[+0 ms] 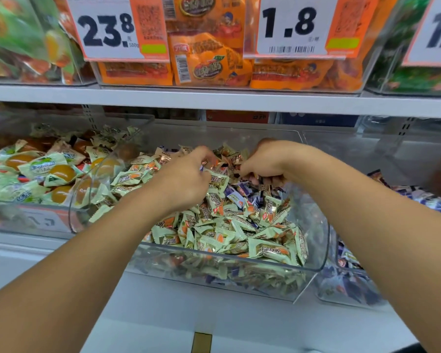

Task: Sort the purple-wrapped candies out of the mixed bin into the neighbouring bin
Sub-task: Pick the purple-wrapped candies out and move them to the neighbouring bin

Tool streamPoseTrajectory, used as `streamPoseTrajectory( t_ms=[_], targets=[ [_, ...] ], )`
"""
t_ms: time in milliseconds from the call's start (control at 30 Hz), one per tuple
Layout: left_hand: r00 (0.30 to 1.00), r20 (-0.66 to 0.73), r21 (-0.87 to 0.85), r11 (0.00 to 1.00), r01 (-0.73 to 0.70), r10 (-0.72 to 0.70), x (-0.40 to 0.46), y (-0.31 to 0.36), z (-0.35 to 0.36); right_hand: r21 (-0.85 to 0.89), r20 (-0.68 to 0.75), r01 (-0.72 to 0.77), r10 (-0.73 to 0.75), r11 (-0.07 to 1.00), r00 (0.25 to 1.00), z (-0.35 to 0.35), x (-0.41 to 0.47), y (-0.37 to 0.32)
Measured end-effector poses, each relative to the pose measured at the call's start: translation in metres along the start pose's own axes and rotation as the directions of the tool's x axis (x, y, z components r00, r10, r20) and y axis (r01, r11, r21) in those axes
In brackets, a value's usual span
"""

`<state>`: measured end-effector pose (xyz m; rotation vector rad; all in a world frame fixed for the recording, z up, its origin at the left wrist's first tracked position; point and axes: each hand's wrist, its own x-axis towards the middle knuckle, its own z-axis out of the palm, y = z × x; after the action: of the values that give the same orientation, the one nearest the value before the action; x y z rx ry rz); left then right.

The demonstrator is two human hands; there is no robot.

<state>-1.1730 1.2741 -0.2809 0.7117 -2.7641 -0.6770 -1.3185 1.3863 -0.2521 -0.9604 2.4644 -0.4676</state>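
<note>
Inside mixed bin, purple candies seemingly lying crosswise

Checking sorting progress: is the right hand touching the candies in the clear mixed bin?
Touching. Head view shows right hand fingers curled down into the candies, gripping several.

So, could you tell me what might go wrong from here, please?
The right hand grips a fistful of candies; pale green-wrapped candies may ride along with the purple-wrapped candies. Carrying that load over the clear plastic mixed bin wall towards the neighbouring bin, some could drop. The left hand pinches blindly.
</note>
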Motion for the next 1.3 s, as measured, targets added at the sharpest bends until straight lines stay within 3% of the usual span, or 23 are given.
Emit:
streamPoseTrajectory(
  t_ms=[100,200,333,467,633,733,833,900,967,1100,1200,1300],
  targets=[
    [0.996,0.011,0.177,0.980,-0.090,0.090,0.000,0.006,0.002,-0.202,0.010,0.009,-0.007,0.979,1.000,0.000,-0.002,0.002],
    [0.984,-0.033,0.250,0.955,-0.160,0.174,0.006,0.012,0.009,-0.387,0.019,0.067,-0.065,0.920,0.998,-0.008,-0.008,-0.003],
    [0.971,0.059,0.303,0.923,-0.238,0.231,0.014,0.023,0.020,-0.326,0.296,0.085,0.016,0.942,0.955,-0.009,-0.011,-0.001],
    [0.947,0.229,0.452,0.837,-0.309,0.225,0.023,0.028,0.025,-0.338,0.389,0.153,-0.011,0.929,0.921,-0.004,-0.020,0.006],
    [0.938,0.231,0.523,0.779,-0.344,0.259,0.029,0.029,0.033,-0.649,0.374,0.205,0.072,0.733,0.925,0.002,-0.029,-0.001],
    [0.944,0.192,0.518,0.789,-0.331,0.270,0.031,0.026,0.038,-0.724,0.356,0.207,0.099,0.657,0.929,0.005,-0.028,-0.003],
    [0.945,0.194,0.454,0.830,-0.323,0.262,0.031,0.022,0.033,-0.578,0.244,0.145,0.001,0.803,0.970,-0.018,-0.022,-0.001],
    [0.958,0.165,0.313,0.909,-0.275,0.233,0.030,0.017,0.025,-0.515,0.097,0.106,-0.065,0.851,0.993,-0.030,-0.013,0.001],
    [0.978,0.099,0.171,0.965,-0.201,0.186,0.027,0.014,0.014,-0.454,0.074,0.084,-0.057,0.887,0.996,-0.025,-0.005,0.000],
    [0.997,0.014,-0.014,0.997,-0.071,0.071,0.020,0.007,0.000,-0.485,0.095,0.056,-0.011,0.873,0.995,0.008,0.006,-0.002],
    [0.996,0.086,-0.296,0.954,0.042,-0.017,0.014,0.002,-0.003,-0.526,0.171,0.067,0.029,0.848,0.985,0.018,0.011,0.005],
    [0.990,0.142,-0.364,0.928,0.074,-0.023,0.011,0.000,-0.001,-0.600,0.197,0.117,0.004,0.792,0.980,0.025,0.012,0.005]
  ],
)
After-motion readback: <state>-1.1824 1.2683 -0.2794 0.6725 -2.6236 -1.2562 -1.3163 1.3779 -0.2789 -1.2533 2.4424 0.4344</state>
